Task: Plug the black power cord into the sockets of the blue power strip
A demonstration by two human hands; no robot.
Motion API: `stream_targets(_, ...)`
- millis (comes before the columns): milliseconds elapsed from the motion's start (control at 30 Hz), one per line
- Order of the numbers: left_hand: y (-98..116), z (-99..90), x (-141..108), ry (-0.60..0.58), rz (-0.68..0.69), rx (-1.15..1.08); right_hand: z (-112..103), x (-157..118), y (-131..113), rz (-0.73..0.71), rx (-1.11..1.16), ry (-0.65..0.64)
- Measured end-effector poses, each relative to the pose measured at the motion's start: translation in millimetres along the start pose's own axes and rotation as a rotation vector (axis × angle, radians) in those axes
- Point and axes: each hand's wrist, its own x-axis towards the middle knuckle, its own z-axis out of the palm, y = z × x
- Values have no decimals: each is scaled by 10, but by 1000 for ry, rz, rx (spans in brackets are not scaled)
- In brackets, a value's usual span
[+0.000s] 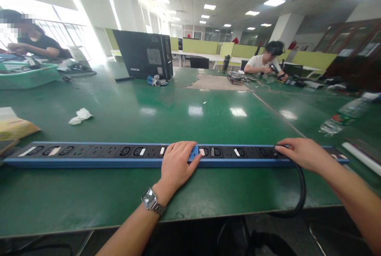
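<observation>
A long power strip [119,162] with a blue frame and a row of black sockets lies across the green table. My left hand [179,163], with a watch on the wrist, rests over the strip's middle, fingers over its far edge and thumb along the near side. Near the strip's right part, my right hand [297,153] pinches the end of a black cable [303,188] at a socket. The cable curves down over the table's front edge. Whether its plug sits in the socket is hidden by my fingers.
A black computer case [145,55] stands behind, with gloves [157,81] beside it. White tissue [81,116] and a green basket [29,77] are at left. A plastic bottle [347,115] lies at right. One person sits at far left, another at back right holding a tool.
</observation>
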Motion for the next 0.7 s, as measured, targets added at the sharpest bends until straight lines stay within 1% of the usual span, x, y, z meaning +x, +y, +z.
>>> stream_targets(133,3,-10,3,-1,-5,2,1,48,-24,-46,41,-52)
stream_targets(300,0,3,4,-5,-5,-6,39,45,-37,-38,1,-25)
stream_targets(400,-7,14,3,-4,-11,-10,-87,63,-54,-27,38,-43)
stream_targets(467,-15,19,3,-9,-16,-17,-238,77,-130,31,45,24)
stream_targets(533,-20,20,5,-2,-25,-28,-382,76,-323,83,60,130)
stream_targets(567,-17,19,6,5,-28,-37,-431,67,-476,79,89,155)
stream_targets(600,-10,16,6,13,-24,-50,-455,51,-666,43,143,146)
stream_targets(633,4,12,6,20,-11,-69,-452,29,-887,-19,220,97)
stream_targets(700,50,3,-3,17,53,-126,-368,-27,-1380,-141,350,-23)
